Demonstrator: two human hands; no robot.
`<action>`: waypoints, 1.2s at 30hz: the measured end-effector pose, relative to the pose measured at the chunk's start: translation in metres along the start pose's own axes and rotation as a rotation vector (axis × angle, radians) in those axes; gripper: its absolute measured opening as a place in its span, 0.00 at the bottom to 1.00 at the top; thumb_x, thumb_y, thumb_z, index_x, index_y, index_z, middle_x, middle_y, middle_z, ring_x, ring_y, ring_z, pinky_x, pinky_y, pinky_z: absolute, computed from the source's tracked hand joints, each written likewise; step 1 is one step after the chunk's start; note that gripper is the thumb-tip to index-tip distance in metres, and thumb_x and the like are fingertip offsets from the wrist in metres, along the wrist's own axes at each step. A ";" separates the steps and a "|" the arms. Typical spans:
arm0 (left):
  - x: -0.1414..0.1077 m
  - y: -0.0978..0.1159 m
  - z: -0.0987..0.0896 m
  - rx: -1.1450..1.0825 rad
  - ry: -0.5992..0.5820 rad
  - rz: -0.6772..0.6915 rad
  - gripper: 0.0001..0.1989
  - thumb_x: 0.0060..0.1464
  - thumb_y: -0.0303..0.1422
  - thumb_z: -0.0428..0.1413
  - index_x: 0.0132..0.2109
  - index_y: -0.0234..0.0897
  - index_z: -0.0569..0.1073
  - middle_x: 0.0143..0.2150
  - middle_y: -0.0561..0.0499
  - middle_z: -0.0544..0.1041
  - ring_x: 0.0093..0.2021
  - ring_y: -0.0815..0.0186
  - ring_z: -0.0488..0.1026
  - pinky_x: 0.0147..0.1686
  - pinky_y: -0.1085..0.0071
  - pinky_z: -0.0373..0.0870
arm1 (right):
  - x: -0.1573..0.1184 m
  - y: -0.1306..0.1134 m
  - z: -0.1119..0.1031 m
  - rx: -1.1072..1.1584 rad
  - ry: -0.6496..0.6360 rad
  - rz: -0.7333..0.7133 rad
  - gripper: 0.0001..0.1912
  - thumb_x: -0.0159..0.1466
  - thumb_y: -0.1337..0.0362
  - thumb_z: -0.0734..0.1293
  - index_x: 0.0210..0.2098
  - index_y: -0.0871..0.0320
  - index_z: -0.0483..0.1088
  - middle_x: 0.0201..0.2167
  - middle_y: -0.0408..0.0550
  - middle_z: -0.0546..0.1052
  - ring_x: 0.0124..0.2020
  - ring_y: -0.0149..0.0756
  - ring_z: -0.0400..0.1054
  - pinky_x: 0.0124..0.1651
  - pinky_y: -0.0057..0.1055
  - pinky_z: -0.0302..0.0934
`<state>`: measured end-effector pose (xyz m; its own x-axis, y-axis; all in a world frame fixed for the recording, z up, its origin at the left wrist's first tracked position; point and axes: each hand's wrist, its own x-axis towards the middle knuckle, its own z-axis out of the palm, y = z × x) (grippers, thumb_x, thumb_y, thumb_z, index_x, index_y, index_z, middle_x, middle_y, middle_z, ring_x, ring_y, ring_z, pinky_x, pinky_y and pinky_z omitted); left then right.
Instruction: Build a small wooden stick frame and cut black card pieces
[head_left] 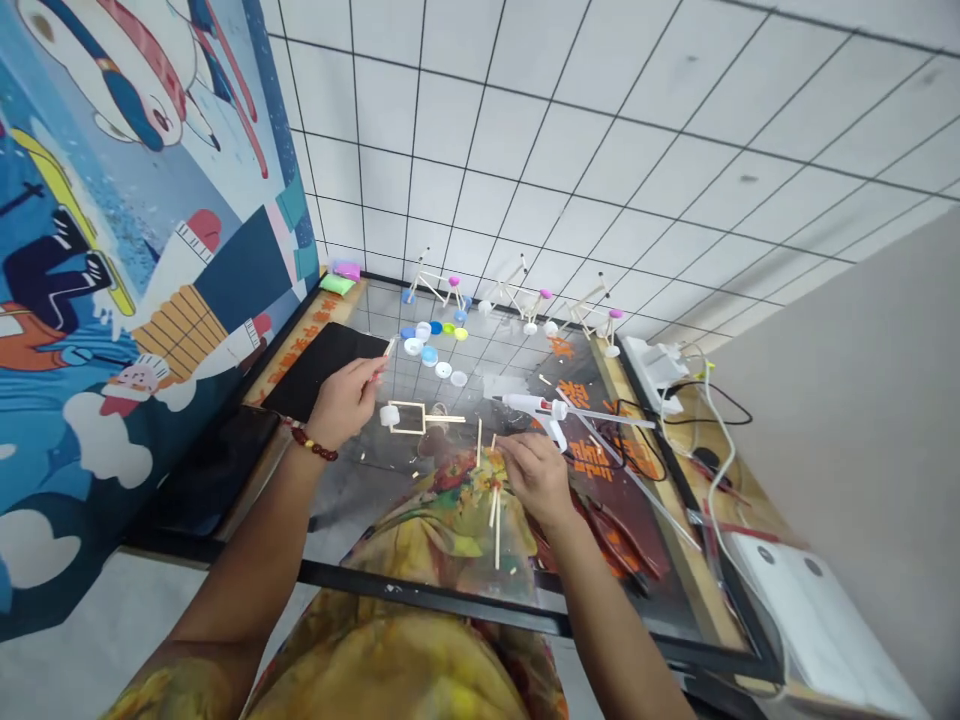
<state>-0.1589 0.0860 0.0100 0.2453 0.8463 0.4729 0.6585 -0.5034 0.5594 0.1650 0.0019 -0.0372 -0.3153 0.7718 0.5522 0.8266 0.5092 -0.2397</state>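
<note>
Clothing (pixel 390 670) — glossy tabletop (pixel 352 505), sticks (pixel 497 535) — tiled wall (pixel 562 125)

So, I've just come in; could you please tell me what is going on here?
A person is handling small wooden sticks at a table. The left hand pinches a pale stick; the right hand has its fingertips at a short stick, though whether it is gripped is unclear. Between the hands lies a stick frame with a white cap at one end. The glue gun lies unheld, and three stick models stand along the far edge.
</note>
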 end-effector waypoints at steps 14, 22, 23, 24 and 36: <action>-0.007 0.021 0.014 0.228 0.079 0.114 0.18 0.60 0.30 0.49 0.55 0.38 0.72 0.49 0.45 0.77 0.50 0.59 0.73 0.48 0.66 0.69 | -0.005 0.007 0.008 -0.040 0.056 -0.011 0.13 0.69 0.61 0.61 0.40 0.58 0.76 0.30 0.49 0.81 0.32 0.36 0.74 0.39 0.29 0.64; -0.008 0.020 0.020 0.334 0.097 0.154 0.18 0.61 0.35 0.48 0.56 0.37 0.72 0.51 0.44 0.77 0.51 0.56 0.72 0.49 0.63 0.69 | -0.005 0.011 0.007 -0.089 0.111 0.003 0.13 0.69 0.59 0.60 0.40 0.56 0.76 0.29 0.49 0.81 0.31 0.36 0.74 0.38 0.29 0.64; -0.008 0.019 0.020 0.338 0.099 0.155 0.18 0.61 0.35 0.48 0.56 0.37 0.72 0.51 0.44 0.77 0.51 0.56 0.72 0.49 0.63 0.69 | -0.005 0.010 0.007 -0.093 0.112 0.007 0.13 0.69 0.59 0.60 0.40 0.56 0.76 0.29 0.49 0.81 0.31 0.36 0.74 0.38 0.29 0.64; -0.008 0.019 0.020 0.343 0.097 0.155 0.18 0.61 0.35 0.48 0.55 0.36 0.72 0.50 0.44 0.77 0.51 0.56 0.73 0.48 0.63 0.70 | -0.005 0.009 0.006 -0.095 0.111 0.009 0.13 0.69 0.60 0.60 0.40 0.55 0.76 0.29 0.49 0.81 0.31 0.36 0.74 0.38 0.29 0.64; -0.004 -0.001 0.018 0.359 0.164 0.077 0.18 0.62 0.36 0.47 0.53 0.37 0.73 0.51 0.44 0.77 0.50 0.57 0.74 0.49 0.65 0.69 | 0.001 -0.004 0.009 -0.098 0.032 -0.074 0.14 0.69 0.60 0.60 0.40 0.57 0.77 0.26 0.48 0.79 0.28 0.33 0.71 0.36 0.27 0.59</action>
<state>-0.1482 0.0861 -0.0047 0.2063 0.7549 0.6225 0.8563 -0.4471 0.2584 0.1572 0.0039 -0.0433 -0.3637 0.7201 0.5910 0.8437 0.5236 -0.1187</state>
